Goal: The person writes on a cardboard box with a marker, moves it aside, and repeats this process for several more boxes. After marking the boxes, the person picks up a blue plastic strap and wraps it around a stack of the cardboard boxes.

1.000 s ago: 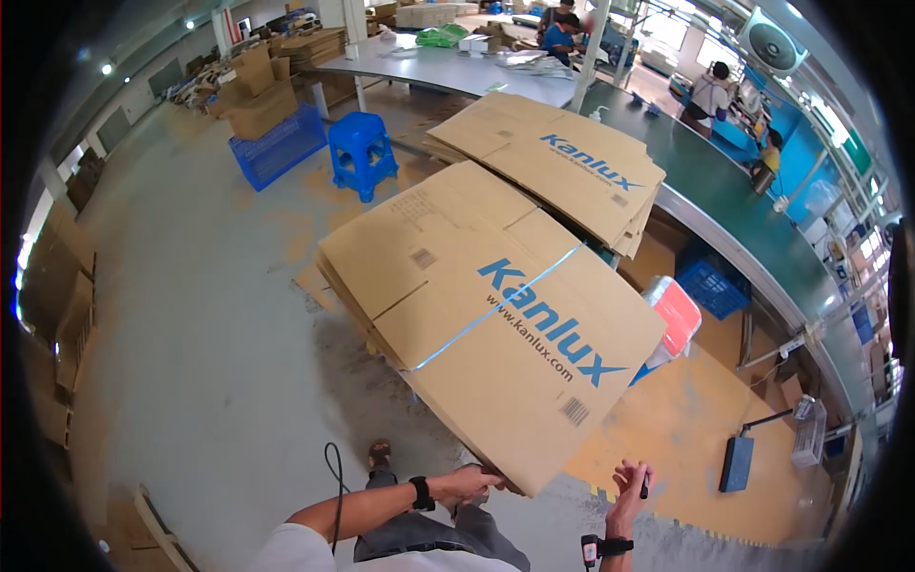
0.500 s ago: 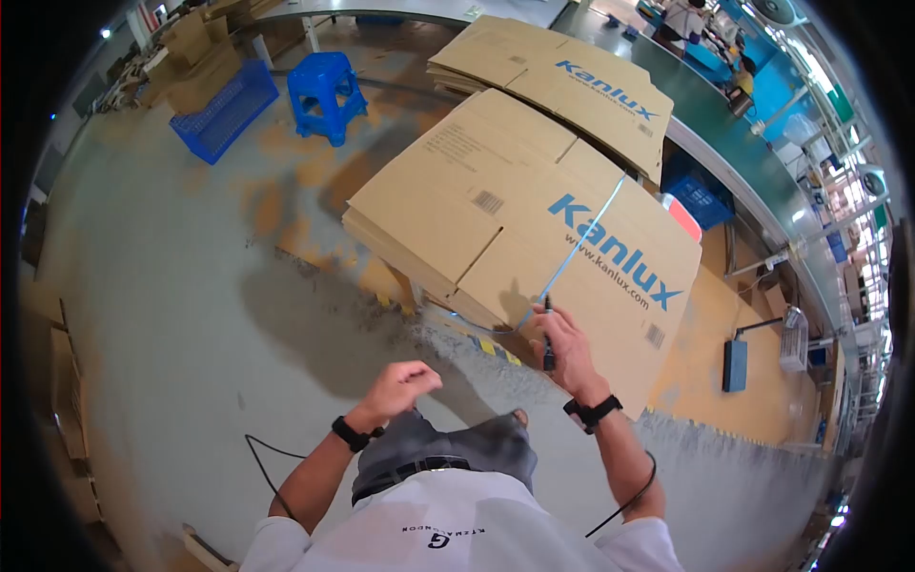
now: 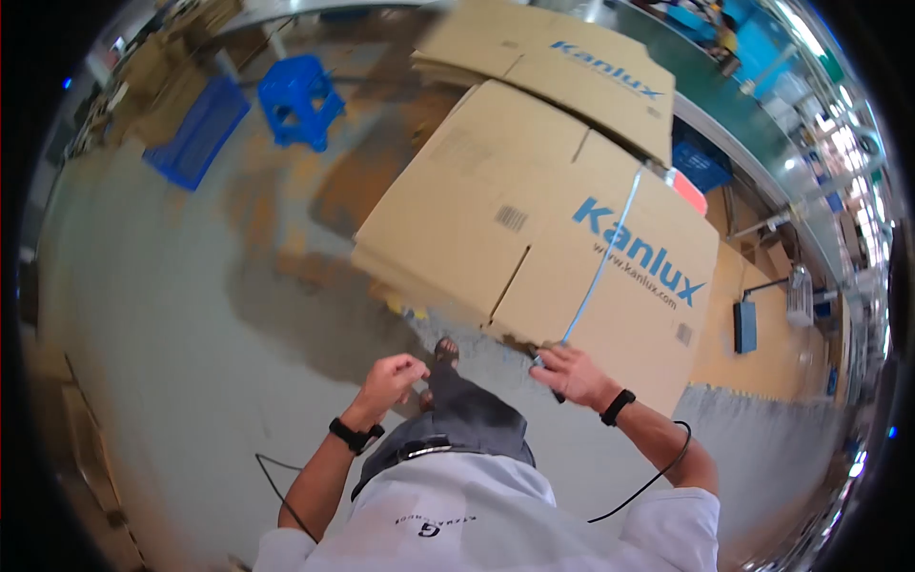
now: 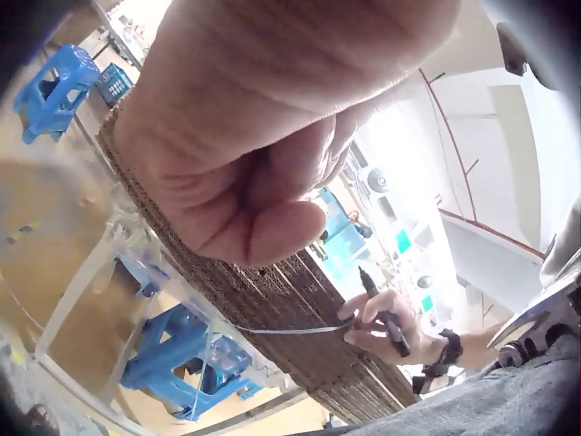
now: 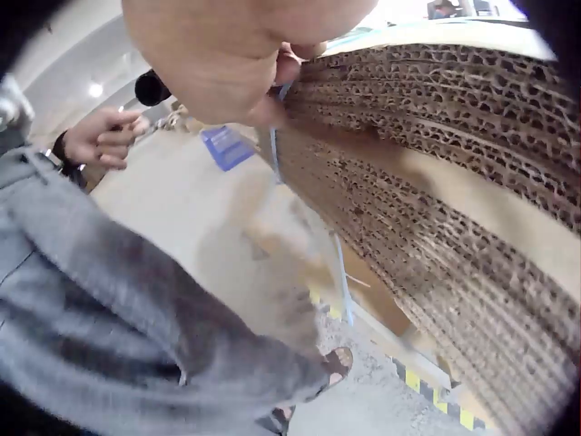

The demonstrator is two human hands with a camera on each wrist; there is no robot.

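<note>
A stack of flat cardboard boxes (image 3: 448, 200) printed "Kanlux" stands in front of me, with a pale plastic strap (image 3: 604, 262) running across its top and down the near side. My right hand (image 3: 576, 375) is at the stack's near edge, fingertips right at the strap. It grips a slim black pen-like tool (image 4: 397, 334), whose narrow end points up past the fingers in the left wrist view. To the left of the stack, my left hand (image 3: 389, 384) is held over the floor, fingers loosely curled around nothing.
A second stack of Kanlux boxes (image 3: 543, 43) lies just behind the first. On the floor at the far left are a blue stool (image 3: 297, 100) and a blue crate (image 3: 200, 133). Blue stool legs (image 4: 177, 354) show beneath the strapped stack. A green-topped bench (image 3: 710, 91) runs along the right.
My left hand has let go of the stack's near corner and moved left. My right hand, with the tool, has come in from the right to the strap at the near edge. My view has tipped down.
</note>
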